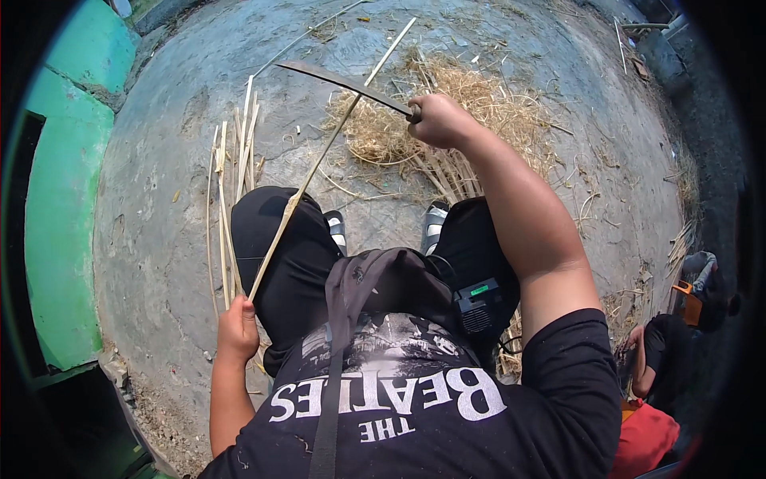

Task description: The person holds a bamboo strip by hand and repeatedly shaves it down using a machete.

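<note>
My left hand (238,329) is closed around the lower end of a long, narrow bamboo strip (319,164). The strip slants up and away to the right, passing over my left thigh. In my right fist (441,121), held out ahead with the arm extended, is the handle of a long-bladed knife (343,81). Its dark, slightly curved blade points left and crosses the strip near the far end; whether the edge bites into it I cannot tell. Several pale loose strips (239,152) lie beside my left knee, their near ends close to my left hand.
Curly shavings (479,104) heap on the concrete ahead, over a bundle of strips (455,172). A green wall (64,199) stands at left. Another person in red (650,431) sits close at right. A small black device (476,306) rests on my right thigh.
</note>
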A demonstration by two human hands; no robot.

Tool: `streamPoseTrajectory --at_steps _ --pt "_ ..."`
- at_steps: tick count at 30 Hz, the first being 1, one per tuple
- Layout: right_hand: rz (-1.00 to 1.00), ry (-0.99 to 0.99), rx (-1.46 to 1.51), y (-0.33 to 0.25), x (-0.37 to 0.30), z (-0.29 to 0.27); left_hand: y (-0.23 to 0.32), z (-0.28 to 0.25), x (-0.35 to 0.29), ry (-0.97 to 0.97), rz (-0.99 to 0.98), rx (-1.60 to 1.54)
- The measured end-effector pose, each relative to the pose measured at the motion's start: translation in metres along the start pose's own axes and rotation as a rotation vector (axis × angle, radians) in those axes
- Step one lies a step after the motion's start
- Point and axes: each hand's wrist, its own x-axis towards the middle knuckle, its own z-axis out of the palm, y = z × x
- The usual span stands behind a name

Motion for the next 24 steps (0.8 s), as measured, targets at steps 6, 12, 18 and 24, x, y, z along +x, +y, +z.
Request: streamPoseTrajectory --at_steps 6,12,18,24 --pt "-0.224 -0.061 -0.093 -0.018 -0.017 0.017 0.015 -0.012 -0.003 -0.057 -0.042 0.030" --pt "0.053 0.088 0.328 0.023 0.008 0.015 0.008 0.007 -0.005 0.023 0.002 0.113" --pt "0.025 0.131 0.182 0.025 0.006 0.011 0.009 -0.005 -0.004 -0.019 0.000 0.166" --pt "-0.427 0.034 -0.219 -0.012 -0.021 0.015 0.003 0.016 -0.011 0.101 -0.012 0.289"
